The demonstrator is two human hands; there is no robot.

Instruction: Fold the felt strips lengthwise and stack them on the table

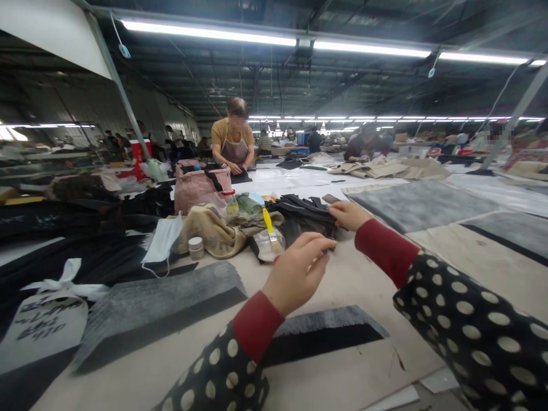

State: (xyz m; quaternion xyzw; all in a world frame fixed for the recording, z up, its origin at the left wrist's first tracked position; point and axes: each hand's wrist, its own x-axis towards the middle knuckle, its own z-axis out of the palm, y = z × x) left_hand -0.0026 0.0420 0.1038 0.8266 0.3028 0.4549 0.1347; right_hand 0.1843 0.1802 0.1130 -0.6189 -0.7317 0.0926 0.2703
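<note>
While the two hands work apart at the near edge of the dark strips (302,212), the right hand (350,216) has its fingertips bent together at the heap's right side; the left hand (294,274) hangs lower and nearer, fingers curled towards the same edge; whether either one grips a strip I cannot tell, since the fingertips blur into the dark material. The heap lies beyond the left hand, just past the yellow-handled brush (270,229) and near the crumpled tan cloth (216,231); its strips overlap loosely, so a light pinch on one end, with the other hand steadying the rest, seems the surest way to part a single piece; a hard tug would likely drag its neighbours along. The sleeves are best kept off the grey-and-black panel (327,337) on the beige surface (359,279), as a brushing cuff could skew it.
</note>
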